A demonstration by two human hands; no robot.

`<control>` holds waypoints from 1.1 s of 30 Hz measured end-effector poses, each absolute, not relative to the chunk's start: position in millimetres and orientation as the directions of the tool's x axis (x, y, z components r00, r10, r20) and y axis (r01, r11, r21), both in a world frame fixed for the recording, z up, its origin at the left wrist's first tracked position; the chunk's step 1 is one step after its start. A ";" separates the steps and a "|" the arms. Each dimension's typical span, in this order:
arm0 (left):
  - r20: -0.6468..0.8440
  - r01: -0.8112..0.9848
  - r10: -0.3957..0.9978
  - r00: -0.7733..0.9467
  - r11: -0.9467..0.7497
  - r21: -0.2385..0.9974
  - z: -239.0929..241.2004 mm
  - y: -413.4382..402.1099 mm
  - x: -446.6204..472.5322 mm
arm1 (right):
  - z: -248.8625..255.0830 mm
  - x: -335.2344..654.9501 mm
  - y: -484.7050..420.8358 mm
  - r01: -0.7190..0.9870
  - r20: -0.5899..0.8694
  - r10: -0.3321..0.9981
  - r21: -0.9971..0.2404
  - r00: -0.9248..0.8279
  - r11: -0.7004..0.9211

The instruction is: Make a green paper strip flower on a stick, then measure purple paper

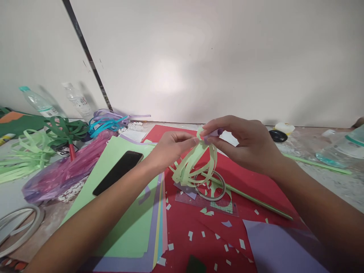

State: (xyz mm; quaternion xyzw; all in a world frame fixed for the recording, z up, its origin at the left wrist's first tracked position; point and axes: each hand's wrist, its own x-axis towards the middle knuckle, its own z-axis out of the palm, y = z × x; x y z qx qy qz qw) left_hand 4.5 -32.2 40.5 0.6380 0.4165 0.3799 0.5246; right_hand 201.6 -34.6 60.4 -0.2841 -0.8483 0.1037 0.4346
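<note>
In the middle of the head view a looped pale green paper-strip flower (196, 167) hangs below my fingertips. My left hand (173, 149) is closed, pinching the flower's gathered top between thumb and fingers. A small purple paper roll (216, 133) sits at that same top, gripped by the thumb and fingers of my right hand (247, 142). The exact join between roll and strips is hidden by my fingertips. Beneath the loops lie a roll of tape (222, 191), a clear ruler (236, 212) and a thin green stick (261, 203).
A red sheet (182, 216) is strewn with paper scraps. Stacked coloured paper (125, 235) bears a phone (118, 172) on the left. Finished-looking paper flowers (61, 131), a pink plastic bag (71, 163) and bottles (78, 100) stand left. Purple paper (281, 242) lies front right.
</note>
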 end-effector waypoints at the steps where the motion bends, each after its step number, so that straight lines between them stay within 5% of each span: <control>1: 0.054 0.144 0.929 0.366 -0.114 0.983 40.6 -31.6 3.8 | 60.5 201.5 -34.9 0.396 0.675 0.576 -0.425 -0.461 0.814; 16: 0.103 0.246 0.936 0.338 -0.194 0.950 41.9 -30.8 1.9 | 51.3 207.4 -28.1 0.475 0.445 0.748 -0.583 -0.492 0.659; 26: 0.153 0.287 0.942 0.297 -0.241 0.927 45.6 -36.7 4.7 | 43.7 199.2 -25.0 0.432 0.520 0.715 -0.572 -0.467 0.697; 33: 0.152 0.223 0.933 0.327 -0.232 0.947 45.6 -36.8 4.7 | 43.0 195.6 -28.3 0.363 0.412 0.835 -0.763 -0.366 0.535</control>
